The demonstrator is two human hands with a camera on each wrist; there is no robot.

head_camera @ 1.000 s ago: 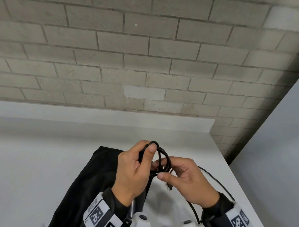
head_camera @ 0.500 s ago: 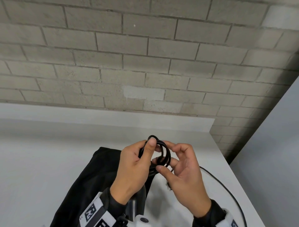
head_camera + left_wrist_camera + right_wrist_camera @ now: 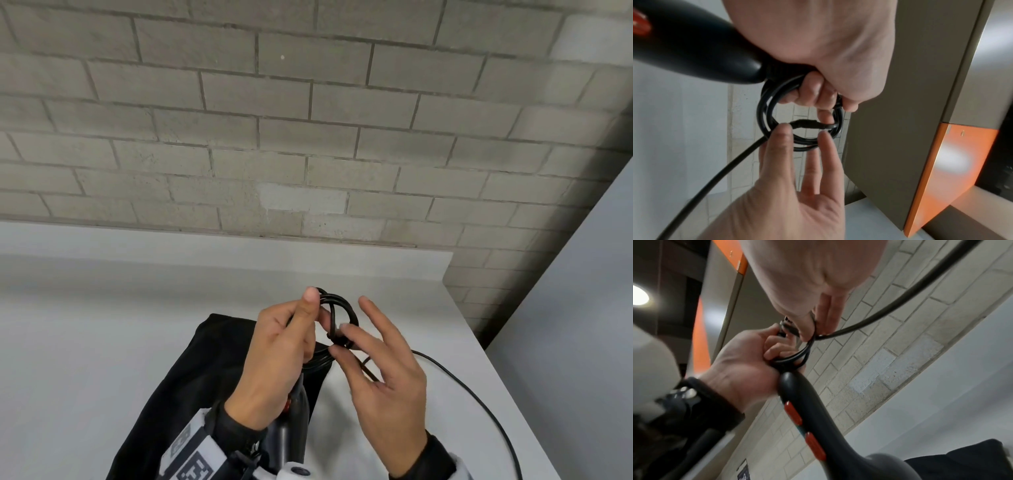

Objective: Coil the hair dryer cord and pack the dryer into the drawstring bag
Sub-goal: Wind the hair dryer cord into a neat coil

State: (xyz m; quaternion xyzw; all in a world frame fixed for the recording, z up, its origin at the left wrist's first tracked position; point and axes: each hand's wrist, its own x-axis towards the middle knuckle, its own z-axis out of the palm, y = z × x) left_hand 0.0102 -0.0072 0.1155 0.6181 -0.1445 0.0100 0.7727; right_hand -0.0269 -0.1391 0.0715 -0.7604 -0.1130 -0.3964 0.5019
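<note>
Two broad surfaces fill our head view: the block wall (image 3: 308, 120) across the top and our white bench (image 3: 85, 342) below it. On the bench at lower centre lies the black drawstring bag (image 3: 191, 394). Above it our left hand (image 3: 277, 359) curls round the coiled cord (image 3: 342, 311) beside the hair dryer (image 3: 291, 431) handle. Our right hand (image 3: 383, 377) has fingers spread, its fingertips (image 3: 784, 129) touching the coil. Loose cord trails off to the lower right.
</note>
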